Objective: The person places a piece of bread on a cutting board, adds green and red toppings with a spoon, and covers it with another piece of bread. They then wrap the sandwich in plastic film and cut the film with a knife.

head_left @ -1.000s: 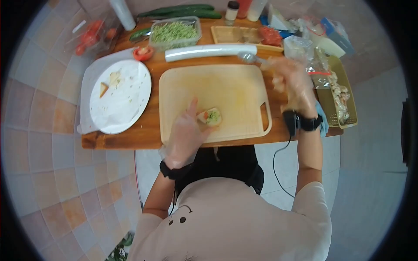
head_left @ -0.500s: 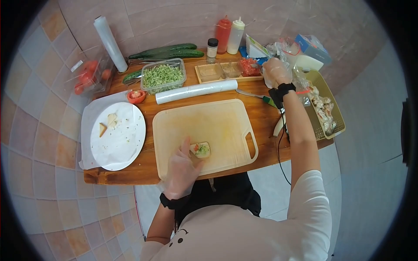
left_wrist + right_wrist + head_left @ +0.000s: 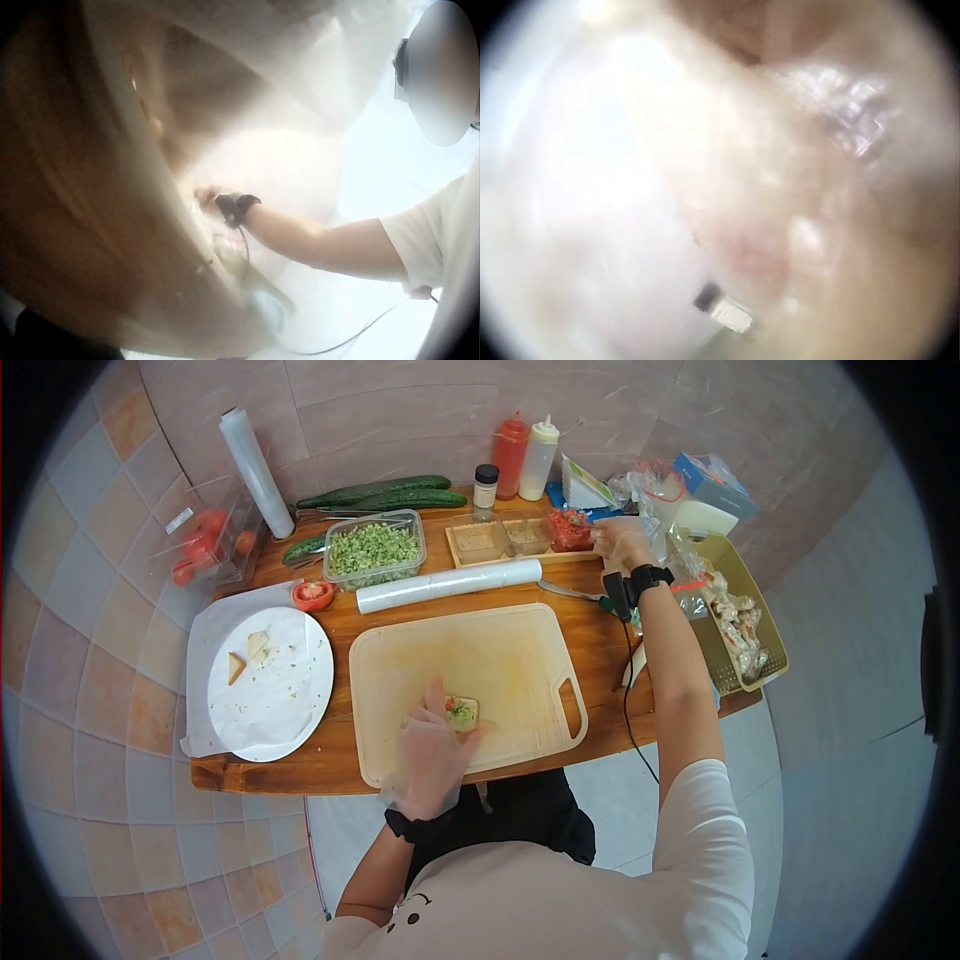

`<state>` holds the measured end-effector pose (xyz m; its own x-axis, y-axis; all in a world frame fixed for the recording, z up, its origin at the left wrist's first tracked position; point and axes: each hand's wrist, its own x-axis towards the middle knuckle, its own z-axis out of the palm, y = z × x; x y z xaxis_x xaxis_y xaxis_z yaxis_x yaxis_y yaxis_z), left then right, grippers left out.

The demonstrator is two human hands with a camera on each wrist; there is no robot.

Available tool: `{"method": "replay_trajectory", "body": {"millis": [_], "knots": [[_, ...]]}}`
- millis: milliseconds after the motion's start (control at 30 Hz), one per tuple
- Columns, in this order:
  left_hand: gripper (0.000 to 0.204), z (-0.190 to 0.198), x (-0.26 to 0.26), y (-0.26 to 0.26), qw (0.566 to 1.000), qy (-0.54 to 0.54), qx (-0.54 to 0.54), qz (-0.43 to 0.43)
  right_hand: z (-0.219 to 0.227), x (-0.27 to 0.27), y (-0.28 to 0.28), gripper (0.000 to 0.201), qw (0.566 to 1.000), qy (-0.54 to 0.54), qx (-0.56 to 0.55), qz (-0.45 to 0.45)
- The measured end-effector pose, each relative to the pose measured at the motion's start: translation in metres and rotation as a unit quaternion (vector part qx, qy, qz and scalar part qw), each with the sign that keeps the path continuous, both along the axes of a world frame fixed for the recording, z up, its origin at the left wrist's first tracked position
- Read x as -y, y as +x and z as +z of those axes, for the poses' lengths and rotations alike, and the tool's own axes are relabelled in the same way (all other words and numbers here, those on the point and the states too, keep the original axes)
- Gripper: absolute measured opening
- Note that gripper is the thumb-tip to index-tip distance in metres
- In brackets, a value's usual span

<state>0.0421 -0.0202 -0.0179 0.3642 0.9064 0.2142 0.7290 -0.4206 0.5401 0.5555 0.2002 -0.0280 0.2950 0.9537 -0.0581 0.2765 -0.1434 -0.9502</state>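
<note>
My left hand (image 3: pixel 432 750), in a clear plastic glove, rests on the cutting board (image 3: pixel 410 650) with its fingers fairly straight. Its index finger and thumb lie either side of a small piece of bread (image 3: pixel 462 713) topped with chopped green and red bits. Far off at the back right, my gloved right hand (image 3: pixel 622 545) is at the right edge of a tub of diced tomato (image 3: pixel 570 532). Its fingertips are partly hidden, and I cannot tell what they hold. The right wrist view is blurred by the plastic glove.
A cling film roll (image 3: pixel 450 586) lies behind the board, with a knife (image 3: pixel 570 591) to its right. A tub of chopped cucumber (image 3: pixel 374 550) stands behind it. On the left sits a plate (image 3: pixel 300 700) with bread scraps; on the right, a basket (image 3: pixel 770 645) of wrapped food.
The right hand has moved from right of the board to the back, then slightly left toward the diced tomato. The left hand has stayed beside the bread. The head view has tilted upward.
</note>
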Motion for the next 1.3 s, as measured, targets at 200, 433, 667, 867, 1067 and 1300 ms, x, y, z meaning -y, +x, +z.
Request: {"method": "replay_trajectory", "body": {"millis": [200,433,667,867,1067,1300], "knots": [[0.094,-0.005,-0.004,0.007,0.999,0.037,-0.02,0.009,0.051,0.047,-0.06,0.028,0.946,0.006,-0.321,-0.052],[0.098,-0.02,-0.012,0.0,0.998,0.053,0.021,-0.016,0.12,0.122,-0.154,0.016,0.985,-0.035,-0.165,-0.03],[0.103,-0.017,-0.019,-0.014,0.999,0.001,0.027,-0.042,0.097,0.212,-0.248,0.025,0.989,-0.099,0.014,0.106],[0.105,-0.013,-0.014,-0.016,0.999,-0.022,0.012,-0.026,0.074,0.248,-0.293,0.031,0.963,-0.058,0.199,0.17],[0.105,-0.016,-0.013,-0.022,0.998,-0.019,0.034,-0.039,0.056,0.259,-0.302,0.013,0.864,0.188,0.422,0.201],[0.101,-0.014,-0.016,-0.028,0.996,-0.06,0.049,-0.043,0.058,0.266,-0.305,0.014,0.798,0.241,0.519,0.187]]}}
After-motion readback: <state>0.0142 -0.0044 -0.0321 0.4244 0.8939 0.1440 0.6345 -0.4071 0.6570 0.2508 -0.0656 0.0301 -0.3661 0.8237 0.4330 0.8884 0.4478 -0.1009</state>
